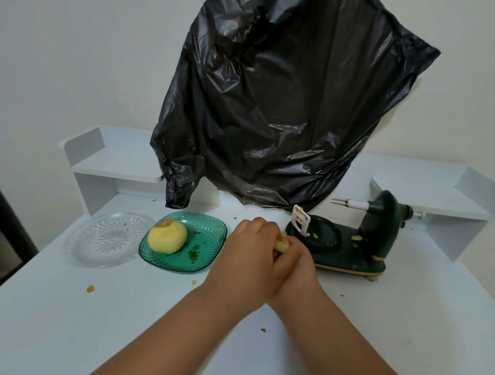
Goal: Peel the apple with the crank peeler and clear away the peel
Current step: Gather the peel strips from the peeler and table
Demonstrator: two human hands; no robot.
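Observation:
A peeled yellow apple [167, 236] rests on a green glass plate [205, 261] left of centre. The dark green crank peeler [351, 248] stands to the right, its fork prongs [340, 202] bare and its white blade arm [300, 223] raised. My left hand [249, 255] and my right hand [296, 268] meet just left of the peeler's base, fingers closed together around a pale clump of apple peel [282, 245]. Most of the peel is hidden inside the hands.
A clear glass plate [109, 238] sits left of the green one. A black bin bag [276, 101] hangs over the back of the table. White shelf risers [118, 159] stand at the back left and right. Small peel scraps [91, 288] dot the white tabletop.

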